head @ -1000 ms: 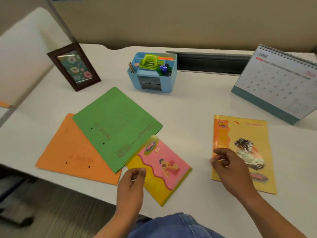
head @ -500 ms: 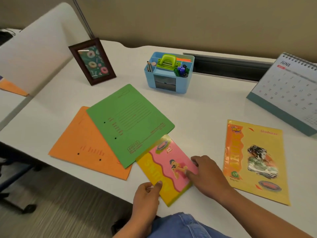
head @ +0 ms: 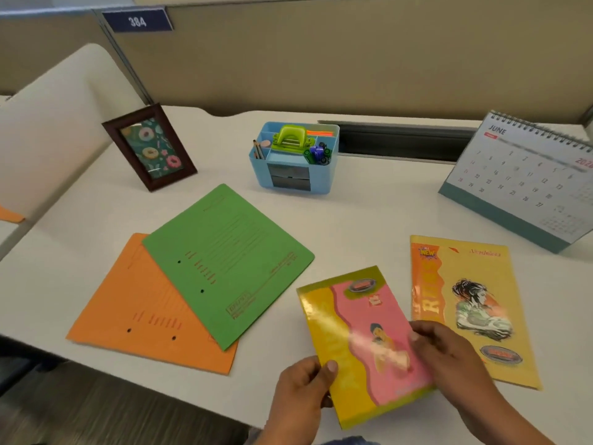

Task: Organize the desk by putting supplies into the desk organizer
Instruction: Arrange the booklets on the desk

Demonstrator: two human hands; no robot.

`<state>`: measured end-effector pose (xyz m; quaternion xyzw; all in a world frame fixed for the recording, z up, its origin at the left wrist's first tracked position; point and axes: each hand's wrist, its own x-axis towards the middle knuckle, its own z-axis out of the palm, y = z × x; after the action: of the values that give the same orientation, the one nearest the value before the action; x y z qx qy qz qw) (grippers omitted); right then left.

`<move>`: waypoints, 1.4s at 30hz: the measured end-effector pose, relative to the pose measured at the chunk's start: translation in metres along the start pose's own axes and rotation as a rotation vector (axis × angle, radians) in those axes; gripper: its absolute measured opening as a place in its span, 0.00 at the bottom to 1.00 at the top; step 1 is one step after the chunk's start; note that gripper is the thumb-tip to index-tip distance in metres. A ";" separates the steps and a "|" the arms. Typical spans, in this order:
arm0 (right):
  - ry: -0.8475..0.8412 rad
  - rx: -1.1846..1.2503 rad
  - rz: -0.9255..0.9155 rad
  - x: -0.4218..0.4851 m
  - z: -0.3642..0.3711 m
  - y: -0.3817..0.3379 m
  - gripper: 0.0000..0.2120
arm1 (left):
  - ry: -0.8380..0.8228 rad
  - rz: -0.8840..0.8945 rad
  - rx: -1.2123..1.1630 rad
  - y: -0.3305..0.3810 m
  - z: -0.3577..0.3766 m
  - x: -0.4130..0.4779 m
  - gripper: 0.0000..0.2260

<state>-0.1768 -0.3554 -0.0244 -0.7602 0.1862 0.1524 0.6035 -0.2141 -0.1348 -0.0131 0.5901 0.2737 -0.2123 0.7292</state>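
Observation:
A yellow and pink notebook [head: 359,335] is lifted off the desk near the front edge, held by both hands. My left hand [head: 305,387] pinches its lower left edge, thumb on the cover. My right hand [head: 446,351] grips its right edge with curled fingers. A larger yellow and orange notebook [head: 465,303] lies flat just to the right. The blue desk organizer [head: 321,181] stands at the back middle and holds a green hole punch [head: 290,138], pencils and pens. A green folder [head: 227,255] overlaps an orange folder [head: 141,306] on the left.
A dark picture frame [head: 149,146] leans at the back left. A desk calendar [head: 526,178] stands at the back right. A cable slot [head: 401,139] runs along the desk's rear edge under a beige partition. White desk surface [head: 369,213] lies between organizer and notebooks.
The pink notebook has come out from under the green folder, shifted right and turned more upright. My right hand went from pressing its cover to gripping its right edge; my left hand keeps hold.

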 end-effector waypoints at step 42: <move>0.268 -0.690 -0.223 0.038 -0.129 0.066 0.51 | -0.233 0.438 1.218 0.017 0.149 0.097 0.38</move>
<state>-0.1732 -0.4980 -0.0692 -0.9473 0.1173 0.0390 0.2957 -0.1069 -0.2755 -0.0405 0.9126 -0.1028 -0.2383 0.3159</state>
